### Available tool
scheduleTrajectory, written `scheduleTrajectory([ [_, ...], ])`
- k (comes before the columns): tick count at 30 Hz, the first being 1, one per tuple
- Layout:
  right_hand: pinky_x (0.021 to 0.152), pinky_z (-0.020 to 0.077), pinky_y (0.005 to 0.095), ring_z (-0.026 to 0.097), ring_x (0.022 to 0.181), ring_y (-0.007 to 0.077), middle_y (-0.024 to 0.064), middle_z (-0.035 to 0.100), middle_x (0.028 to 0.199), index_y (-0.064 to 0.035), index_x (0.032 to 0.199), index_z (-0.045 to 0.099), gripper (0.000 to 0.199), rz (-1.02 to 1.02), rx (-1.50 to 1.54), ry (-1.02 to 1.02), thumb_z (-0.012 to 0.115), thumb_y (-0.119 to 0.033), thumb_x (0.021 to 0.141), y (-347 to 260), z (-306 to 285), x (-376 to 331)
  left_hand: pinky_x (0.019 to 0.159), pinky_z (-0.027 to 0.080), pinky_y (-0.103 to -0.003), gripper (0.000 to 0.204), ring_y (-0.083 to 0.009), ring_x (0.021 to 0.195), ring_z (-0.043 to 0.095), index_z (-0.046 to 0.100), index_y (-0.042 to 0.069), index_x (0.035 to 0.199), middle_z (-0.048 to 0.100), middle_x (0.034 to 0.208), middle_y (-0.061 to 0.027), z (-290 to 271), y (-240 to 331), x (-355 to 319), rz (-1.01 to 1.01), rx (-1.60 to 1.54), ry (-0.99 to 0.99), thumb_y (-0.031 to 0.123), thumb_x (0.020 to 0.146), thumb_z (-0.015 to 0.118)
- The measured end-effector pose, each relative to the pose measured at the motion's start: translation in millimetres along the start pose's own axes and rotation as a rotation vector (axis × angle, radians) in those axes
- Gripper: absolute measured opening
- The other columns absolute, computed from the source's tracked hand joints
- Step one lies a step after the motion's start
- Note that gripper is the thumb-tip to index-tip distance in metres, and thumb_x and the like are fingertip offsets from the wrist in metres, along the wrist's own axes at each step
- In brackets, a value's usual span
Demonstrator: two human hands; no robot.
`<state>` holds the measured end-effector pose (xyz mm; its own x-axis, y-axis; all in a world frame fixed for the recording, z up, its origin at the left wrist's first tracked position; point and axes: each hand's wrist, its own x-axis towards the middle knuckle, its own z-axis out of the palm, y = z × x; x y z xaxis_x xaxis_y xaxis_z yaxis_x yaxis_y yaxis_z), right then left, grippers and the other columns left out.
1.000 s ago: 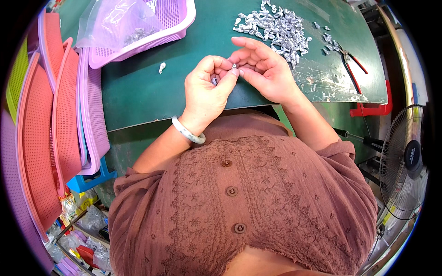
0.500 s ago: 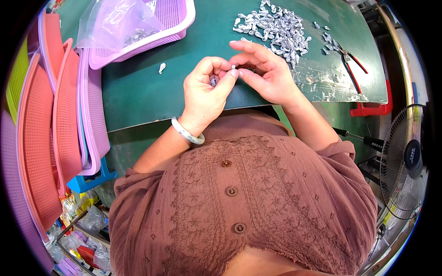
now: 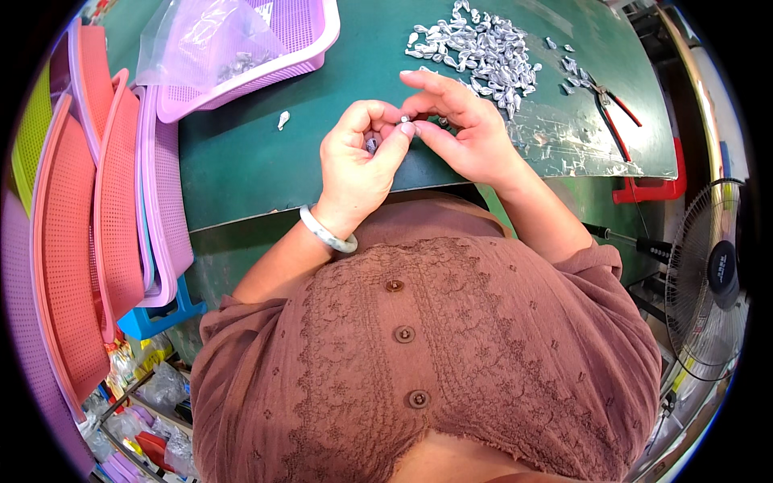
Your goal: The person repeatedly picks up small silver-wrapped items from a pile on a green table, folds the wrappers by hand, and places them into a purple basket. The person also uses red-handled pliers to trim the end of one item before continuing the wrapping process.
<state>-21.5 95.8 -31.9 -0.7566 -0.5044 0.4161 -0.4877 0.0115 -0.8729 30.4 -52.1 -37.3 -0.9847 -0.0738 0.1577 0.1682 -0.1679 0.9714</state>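
My left hand [image 3: 362, 151] is closed, its thumb and forefinger pinching a small silver-grey drop-shaped piece [image 3: 405, 120]. Another grey piece [image 3: 371, 145] is tucked inside its curled fingers. At the same pinched piece, the thumb and forefinger of my right hand [image 3: 471, 133] come together, with its other fingers bent loosely behind. A little grey shows within the right fingers, too small to make out. Beyond the right hand lies a heap of silver-grey drop-shaped pieces [image 3: 491, 60] on the green table [image 3: 266, 173]. One loose pale piece [image 3: 283, 120] rests left of my hands.
A purple basket [image 3: 241, 92] with a clear plastic bag [image 3: 197, 40] stands far left. Stacked coral and purple baskets [image 3: 68, 241] line the left side. Red-handled pliers [image 3: 609, 113] lie right, near several scattered pieces [image 3: 576, 76]. A fan [image 3: 704, 282] and red stool [image 3: 656, 189] stand beyond the table's edge.
Both hands stay almost in place. Their fingertips have shifted slightly around the pinched piece, and a bit of grey now shows inside the right fingers.
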Motion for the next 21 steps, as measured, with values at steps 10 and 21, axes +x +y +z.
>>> scheduleTrajectory([
  [10,0.076,0.0478,0.0267,0.062,0.081,0.0151,0.0066,0.063,0.087,-0.0059,0.122,0.044,0.052,-0.032,0.035,-0.021,0.055,0.008,0.073,0.8,0.4,2.2,0.05,0.035,-0.016,0.008,-0.0015,0.057,0.042,0.057,0.001,0.081,0.051,0.069,0.0028,-1.6,-3.6,2.8,0.201,0.224,0.038,-0.001,0.076,0.063],
  [21,0.08,0.0453,0.0254,0.059,0.086,0.0118,0.006,0.062,0.09,-0.0035,0.125,0.041,0.051,0.049,0.154,-0.027,0.053,0.006,0.077,-6.8,-0.8,4.2,0.051,0.033,-0.014,0.01,-0.0007,0.06,0.041,0.056,0.001,0.082,0.05,0.07,0.0044,-2.3,14.0,5.2,0.212,0.353,-0.003,0.0,0.077,0.064],
])
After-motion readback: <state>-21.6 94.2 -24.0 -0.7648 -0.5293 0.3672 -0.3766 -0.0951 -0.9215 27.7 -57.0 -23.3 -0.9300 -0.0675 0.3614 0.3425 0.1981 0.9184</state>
